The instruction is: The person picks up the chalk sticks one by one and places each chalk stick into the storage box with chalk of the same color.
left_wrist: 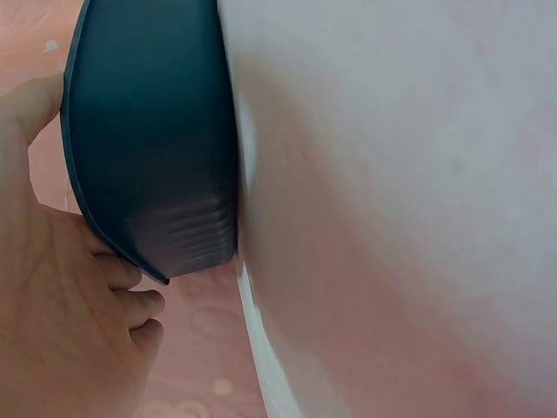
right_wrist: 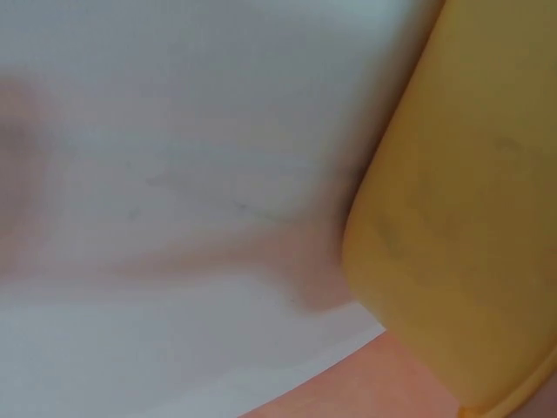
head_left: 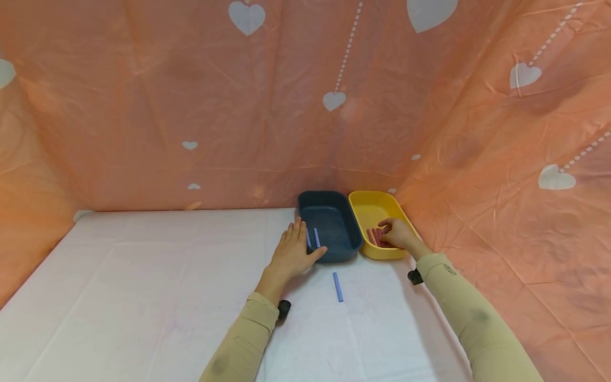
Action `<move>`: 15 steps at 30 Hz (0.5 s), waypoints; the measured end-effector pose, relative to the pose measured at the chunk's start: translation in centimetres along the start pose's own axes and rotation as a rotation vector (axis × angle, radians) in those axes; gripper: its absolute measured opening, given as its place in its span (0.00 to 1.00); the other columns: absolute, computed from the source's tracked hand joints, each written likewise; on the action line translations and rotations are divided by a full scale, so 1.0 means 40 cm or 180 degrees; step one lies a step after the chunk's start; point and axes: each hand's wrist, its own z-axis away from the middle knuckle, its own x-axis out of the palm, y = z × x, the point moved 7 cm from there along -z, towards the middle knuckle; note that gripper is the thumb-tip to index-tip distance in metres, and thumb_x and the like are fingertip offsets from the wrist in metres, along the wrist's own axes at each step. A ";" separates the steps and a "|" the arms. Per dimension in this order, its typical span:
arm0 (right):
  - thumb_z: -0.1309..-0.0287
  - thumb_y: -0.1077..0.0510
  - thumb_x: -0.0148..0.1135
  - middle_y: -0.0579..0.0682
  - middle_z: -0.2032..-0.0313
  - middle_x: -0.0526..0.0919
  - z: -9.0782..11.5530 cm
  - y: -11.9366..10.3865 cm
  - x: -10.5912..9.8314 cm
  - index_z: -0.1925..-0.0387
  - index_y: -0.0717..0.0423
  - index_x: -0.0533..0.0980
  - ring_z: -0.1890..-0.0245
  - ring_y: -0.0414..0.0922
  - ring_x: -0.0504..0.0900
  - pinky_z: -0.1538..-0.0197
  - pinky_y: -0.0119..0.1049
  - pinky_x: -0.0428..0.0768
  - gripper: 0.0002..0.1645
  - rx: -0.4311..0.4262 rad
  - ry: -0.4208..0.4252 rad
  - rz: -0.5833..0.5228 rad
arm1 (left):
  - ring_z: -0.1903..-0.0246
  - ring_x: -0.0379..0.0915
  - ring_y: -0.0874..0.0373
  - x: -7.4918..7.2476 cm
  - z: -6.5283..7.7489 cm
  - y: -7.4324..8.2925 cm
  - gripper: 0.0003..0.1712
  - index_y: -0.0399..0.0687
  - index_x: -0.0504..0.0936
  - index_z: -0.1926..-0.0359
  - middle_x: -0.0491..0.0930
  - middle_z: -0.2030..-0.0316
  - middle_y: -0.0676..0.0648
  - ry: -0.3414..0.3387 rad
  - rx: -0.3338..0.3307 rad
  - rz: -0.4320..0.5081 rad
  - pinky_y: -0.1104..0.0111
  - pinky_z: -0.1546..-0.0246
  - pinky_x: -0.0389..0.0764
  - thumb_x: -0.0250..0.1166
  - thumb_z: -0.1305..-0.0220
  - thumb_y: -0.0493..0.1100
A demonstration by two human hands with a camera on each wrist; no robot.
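Observation:
My left hand [head_left: 290, 254] lies along the near left corner of a dark blue tray [head_left: 334, 255], its fingers straight and its thumb over the near rim. In the left wrist view, that hand [left_wrist: 74, 296] touches the rim of the tray [left_wrist: 157, 131]. Two blue chalk sticks [head_left: 317, 238] show inside it, partly covered by the hand. My right hand [head_left: 401, 233] reaches into a yellow tray [head_left: 382, 253], finger and thumb curled at a red chalk stick [head_left: 380, 233] among several others. The right wrist view shows only the yellow tray's outside [right_wrist: 452, 209]; my right fingers are hidden there.
A single blue chalk stick [head_left: 338, 287] lies on the white-covered table [head_left: 157, 297] in front of the trays. The trays stand side by side at the back, near an orange curtain [head_left: 215, 106] with pale hearts. The curtain also runs close along the right side.

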 end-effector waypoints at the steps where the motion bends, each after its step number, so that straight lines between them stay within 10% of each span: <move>1: 0.41 0.71 0.64 0.63 0.61 0.81 0.000 0.000 -0.001 0.42 0.76 0.74 0.64 0.50 0.79 0.62 0.29 0.80 0.25 0.0006 -0.0002 -0.0012 | 0.18 0.35 0.41 -0.001 0.000 0.001 0.59 0.34 0.44 0.18 0.37 0.17 0.38 0.0000 0.0002 0.0001 0.51 0.20 0.43 0.54 0.27 0.72; 15: 0.35 0.67 0.62 0.62 0.56 0.80 0.019 -0.013 -0.011 0.38 0.72 0.73 0.62 0.50 0.78 0.63 0.28 0.77 0.25 0.0141 0.0056 -0.0180 | 0.18 0.37 0.40 -0.001 -0.001 0.000 0.59 0.33 0.45 0.18 0.39 0.17 0.36 0.0025 0.0010 -0.0017 0.51 0.20 0.43 0.54 0.27 0.72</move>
